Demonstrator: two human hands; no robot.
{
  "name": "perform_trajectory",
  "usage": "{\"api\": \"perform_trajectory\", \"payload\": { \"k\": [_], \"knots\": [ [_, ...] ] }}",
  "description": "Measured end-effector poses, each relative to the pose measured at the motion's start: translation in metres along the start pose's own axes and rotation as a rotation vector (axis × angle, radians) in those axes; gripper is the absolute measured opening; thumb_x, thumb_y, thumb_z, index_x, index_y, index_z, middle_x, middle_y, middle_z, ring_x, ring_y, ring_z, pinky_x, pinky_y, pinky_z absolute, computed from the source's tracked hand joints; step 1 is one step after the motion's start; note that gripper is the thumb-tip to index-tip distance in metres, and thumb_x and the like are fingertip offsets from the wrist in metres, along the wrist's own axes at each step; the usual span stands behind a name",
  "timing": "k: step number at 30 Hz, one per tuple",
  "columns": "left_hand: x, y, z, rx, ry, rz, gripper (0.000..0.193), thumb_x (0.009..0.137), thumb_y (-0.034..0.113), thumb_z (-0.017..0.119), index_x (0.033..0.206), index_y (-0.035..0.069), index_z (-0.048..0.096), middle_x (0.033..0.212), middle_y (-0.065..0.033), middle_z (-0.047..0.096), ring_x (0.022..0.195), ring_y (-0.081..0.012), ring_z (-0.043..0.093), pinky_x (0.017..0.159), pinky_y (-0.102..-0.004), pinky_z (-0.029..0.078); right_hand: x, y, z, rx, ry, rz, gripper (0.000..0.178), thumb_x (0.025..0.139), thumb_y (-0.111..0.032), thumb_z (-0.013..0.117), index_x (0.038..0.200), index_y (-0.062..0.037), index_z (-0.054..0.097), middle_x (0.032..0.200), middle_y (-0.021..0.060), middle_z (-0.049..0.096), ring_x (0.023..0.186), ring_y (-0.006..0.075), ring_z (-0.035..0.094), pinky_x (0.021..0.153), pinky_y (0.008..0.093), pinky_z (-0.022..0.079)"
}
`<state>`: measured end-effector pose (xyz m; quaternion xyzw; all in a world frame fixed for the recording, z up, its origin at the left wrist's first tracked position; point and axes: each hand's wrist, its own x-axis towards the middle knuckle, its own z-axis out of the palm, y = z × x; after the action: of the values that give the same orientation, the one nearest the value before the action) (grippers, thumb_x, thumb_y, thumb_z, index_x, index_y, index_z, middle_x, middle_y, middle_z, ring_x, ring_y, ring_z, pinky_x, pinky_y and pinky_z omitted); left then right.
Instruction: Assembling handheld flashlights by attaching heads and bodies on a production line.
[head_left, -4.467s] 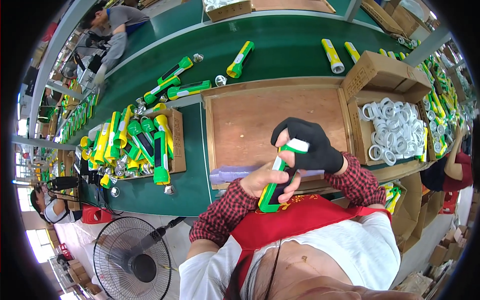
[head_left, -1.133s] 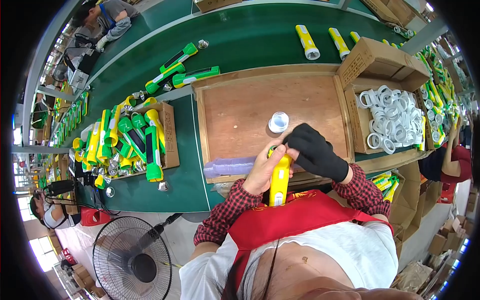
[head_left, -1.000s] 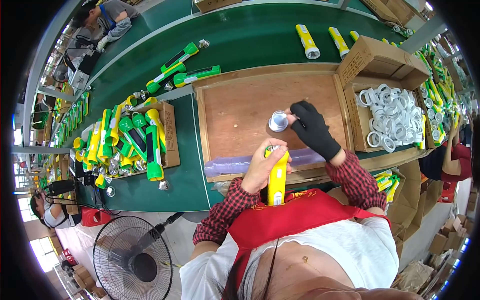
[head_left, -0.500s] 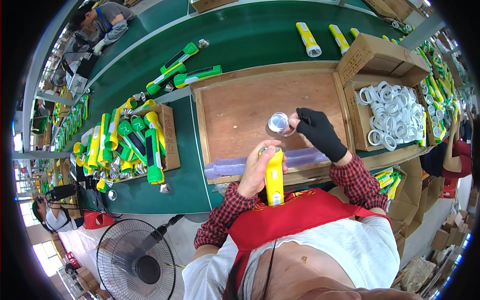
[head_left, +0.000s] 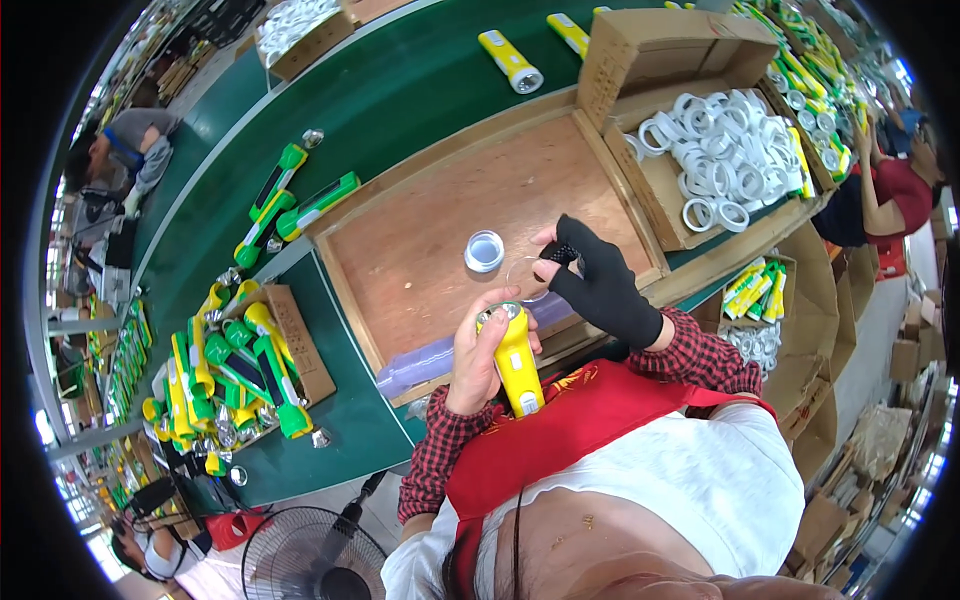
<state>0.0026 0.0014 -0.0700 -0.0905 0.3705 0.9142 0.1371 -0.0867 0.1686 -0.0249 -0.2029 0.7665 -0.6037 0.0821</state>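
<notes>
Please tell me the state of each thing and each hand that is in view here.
Yellow plastic flashlight: upright, front open.
Left hand: grip closed on the flashlight.
Right hand in black fingerless glove: pinching a thin clear disc.
Round clear cap: lying free on the wooden tray.

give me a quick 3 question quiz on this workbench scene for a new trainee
1. True or false: the left hand grips a yellow torch.
2. The right hand wears: A) a black fingerless glove B) a white mitten C) nothing.
3. What lies in the open cardboard box to the right of the wooden tray?

Key:
1. True.
2. A.
3. White plastic rings.
</notes>
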Motion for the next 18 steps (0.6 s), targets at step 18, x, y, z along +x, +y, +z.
{"api": "perform_trajectory", "payload": {
  "k": [18],
  "knots": [
    [0.006, 0.0, 0.0, 0.016, -0.002, -0.088, 0.026, 0.094, 0.019, 0.058, 0.113, 0.006, 0.045, 0.09, -0.0147, 0.061, 0.074, -0.0205, 0.063, 0.065, -0.0321, 0.054, -0.002, 0.101, -0.169, -1.578, -0.007, 0.426, 0.013, 0.075, -0.017, 0.064, 0.08, -0.008, 0.072, 0.074, 0.0152, 0.069, 0.069, 0.0313, 0.068, 0.058, 0.0422, 0.053]
  ]
}}
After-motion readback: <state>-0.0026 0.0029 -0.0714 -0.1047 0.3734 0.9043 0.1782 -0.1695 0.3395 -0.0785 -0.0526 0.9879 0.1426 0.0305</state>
